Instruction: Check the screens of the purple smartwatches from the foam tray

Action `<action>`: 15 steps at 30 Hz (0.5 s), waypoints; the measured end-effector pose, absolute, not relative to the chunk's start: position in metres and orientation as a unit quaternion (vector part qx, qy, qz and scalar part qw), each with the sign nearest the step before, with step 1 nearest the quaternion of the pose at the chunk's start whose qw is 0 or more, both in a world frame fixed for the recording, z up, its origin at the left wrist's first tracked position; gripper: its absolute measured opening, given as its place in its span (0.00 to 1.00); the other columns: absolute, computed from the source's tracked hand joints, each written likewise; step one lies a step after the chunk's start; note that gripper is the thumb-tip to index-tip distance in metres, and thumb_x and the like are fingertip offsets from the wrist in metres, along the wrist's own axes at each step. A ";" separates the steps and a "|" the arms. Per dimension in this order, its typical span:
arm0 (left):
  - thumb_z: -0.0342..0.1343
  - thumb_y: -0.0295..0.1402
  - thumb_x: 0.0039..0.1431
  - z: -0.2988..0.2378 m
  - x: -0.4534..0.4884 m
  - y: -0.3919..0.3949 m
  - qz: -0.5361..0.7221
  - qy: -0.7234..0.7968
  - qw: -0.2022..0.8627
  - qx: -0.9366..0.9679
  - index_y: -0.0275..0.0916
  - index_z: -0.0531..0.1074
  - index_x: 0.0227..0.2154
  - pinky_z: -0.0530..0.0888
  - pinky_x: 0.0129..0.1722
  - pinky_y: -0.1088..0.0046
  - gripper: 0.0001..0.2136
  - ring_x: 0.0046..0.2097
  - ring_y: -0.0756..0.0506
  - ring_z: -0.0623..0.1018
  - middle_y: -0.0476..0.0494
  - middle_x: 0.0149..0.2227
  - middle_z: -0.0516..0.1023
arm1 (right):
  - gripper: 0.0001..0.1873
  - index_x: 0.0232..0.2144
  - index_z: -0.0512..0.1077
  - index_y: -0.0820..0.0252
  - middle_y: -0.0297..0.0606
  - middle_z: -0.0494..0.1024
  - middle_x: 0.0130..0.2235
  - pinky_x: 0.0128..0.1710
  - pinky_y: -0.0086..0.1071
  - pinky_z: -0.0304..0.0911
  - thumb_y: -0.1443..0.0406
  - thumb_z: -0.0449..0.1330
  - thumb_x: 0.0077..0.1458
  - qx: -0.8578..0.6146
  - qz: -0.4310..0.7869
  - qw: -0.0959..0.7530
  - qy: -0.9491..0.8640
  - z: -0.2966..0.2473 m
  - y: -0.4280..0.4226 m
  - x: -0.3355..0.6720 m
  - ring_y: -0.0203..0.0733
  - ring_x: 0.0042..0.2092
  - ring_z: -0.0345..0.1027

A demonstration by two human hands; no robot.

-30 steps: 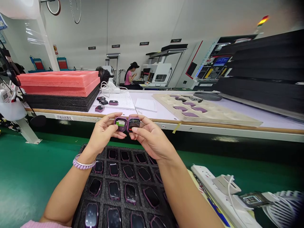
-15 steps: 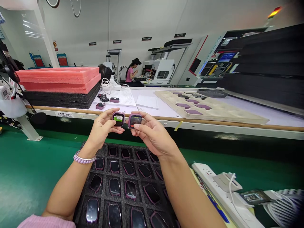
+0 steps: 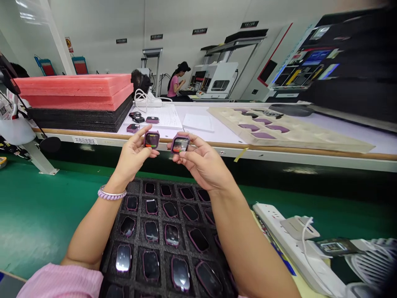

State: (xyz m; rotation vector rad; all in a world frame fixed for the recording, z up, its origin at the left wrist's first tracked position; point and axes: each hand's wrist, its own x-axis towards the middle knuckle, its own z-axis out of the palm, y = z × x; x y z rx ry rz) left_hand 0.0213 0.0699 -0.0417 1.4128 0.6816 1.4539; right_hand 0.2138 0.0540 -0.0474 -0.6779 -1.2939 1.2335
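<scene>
Between the thumb and fingers of my left hand is a purple smartwatch case, its screen lit with a red-orange and green strip. My right hand pinches a second purple smartwatch case, also lit, with the thumb at its lower edge. The two watches are held up side by side, a small gap apart, screens facing me. Below my hands lies a black foam tray whose compartments hold several dark-screened purple watches.
Pink foam sheets lie on black foam on the bench at left. Several watches sit near papers. A beige moulded tray is at right. A white power strip lies lower right. Another person sits behind.
The camera view has shifted, so the bench sits higher. Both hands still hold their watches. The left watch's screen went from a green and white display to a dark one with coloured strips.
</scene>
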 end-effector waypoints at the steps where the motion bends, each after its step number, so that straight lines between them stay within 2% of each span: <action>1: 0.59 0.24 0.47 -0.043 0.020 0.073 0.600 0.280 0.469 0.584 0.41 0.68 0.60 0.79 0.37 0.77 0.32 0.33 0.52 0.80 0.47 0.40 0.78 | 0.32 0.51 0.67 0.54 0.38 0.76 0.44 0.36 0.35 0.66 0.66 0.70 0.43 -0.288 0.531 0.582 -0.544 -0.048 0.056 0.214 0.42 0.36 0.69; 8: 0.60 0.26 0.49 -0.047 0.010 0.086 0.606 0.294 0.431 0.600 0.40 0.65 0.62 0.79 0.36 0.73 0.33 0.33 0.49 0.80 0.45 0.37 0.77 | 0.27 0.45 0.69 0.55 0.40 0.76 0.45 0.31 0.34 0.64 0.67 0.69 0.40 -0.301 0.581 0.570 -0.497 -0.047 0.063 0.219 0.41 0.34 0.67; 15: 0.65 0.27 0.47 -0.042 0.006 0.081 0.616 0.267 0.415 0.614 0.43 0.69 0.56 0.78 0.38 0.73 0.30 0.33 0.50 0.79 0.46 0.41 0.78 | 0.30 0.49 0.69 0.51 0.36 0.76 0.43 0.33 0.37 0.66 0.64 0.70 0.41 -0.288 0.516 0.597 -0.542 -0.042 0.055 0.215 0.42 0.33 0.67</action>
